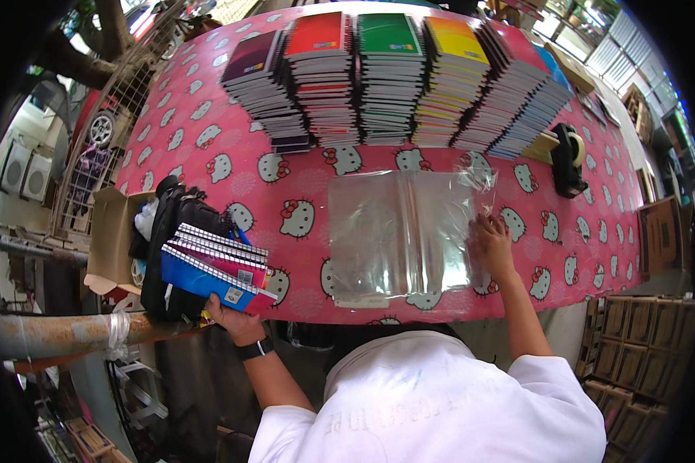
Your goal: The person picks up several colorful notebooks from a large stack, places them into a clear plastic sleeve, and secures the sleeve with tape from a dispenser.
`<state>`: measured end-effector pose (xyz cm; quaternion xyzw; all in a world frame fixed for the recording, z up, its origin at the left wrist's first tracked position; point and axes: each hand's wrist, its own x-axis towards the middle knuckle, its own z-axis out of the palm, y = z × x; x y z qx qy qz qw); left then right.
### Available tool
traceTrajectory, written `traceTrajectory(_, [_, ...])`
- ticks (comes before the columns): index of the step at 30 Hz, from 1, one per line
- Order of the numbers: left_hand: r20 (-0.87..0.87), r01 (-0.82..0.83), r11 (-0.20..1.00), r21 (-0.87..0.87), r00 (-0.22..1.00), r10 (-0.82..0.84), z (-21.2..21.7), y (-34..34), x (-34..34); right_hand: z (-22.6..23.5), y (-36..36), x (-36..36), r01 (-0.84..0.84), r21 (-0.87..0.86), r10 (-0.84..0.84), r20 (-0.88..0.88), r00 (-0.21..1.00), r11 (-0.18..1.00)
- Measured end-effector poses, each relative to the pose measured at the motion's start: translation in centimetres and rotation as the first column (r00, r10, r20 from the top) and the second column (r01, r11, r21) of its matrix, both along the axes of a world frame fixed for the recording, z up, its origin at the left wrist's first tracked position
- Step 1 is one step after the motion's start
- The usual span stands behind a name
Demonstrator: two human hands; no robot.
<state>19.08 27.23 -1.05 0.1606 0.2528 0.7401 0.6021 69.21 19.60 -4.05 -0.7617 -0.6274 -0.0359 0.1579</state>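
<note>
My left hand (235,318) grips the lower edge of several spiral notebooks (208,279), a blue cover in front and dark red ones behind. They are tilted at the table's left front edge, against a black bag (179,212). Transparent plastic sheets or sleeves (398,231) lie flat on the table in front of me, glossy and creased down the middle. Over their right edge rests my right hand (492,243), palm down with its fingers spread. Whether its fingertips pinch any of the plastic is not clear, and no other thing shows in it.
Tall stacks of spiral notebooks (390,77) line the far side, in purple, red, green, yellow, pink and blue. A black tape dispenser (569,160) stands at the right. The pink tablecloth (297,262) has a cartoon-cat print. An opened cardboard box (110,239) sits at the left.
</note>
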Motion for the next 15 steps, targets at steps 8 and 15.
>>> traceTrajectory(8, [-0.097, -0.019, 0.999, 0.029, 0.995, 0.022, 0.4, -2.6, -4.7, 2.5, 15.4, -16.8, -0.347, 0.067, 0.352, -0.072, 0.933, 0.935])
traceTrajectory(15, [-0.116, -0.055, 0.996, 0.077, 0.991, 0.063, 1.4, -5.2, -7.3, 0.7, 22.6, -18.1, -0.441, -0.670, 0.484, -0.138, 0.864, 0.597])
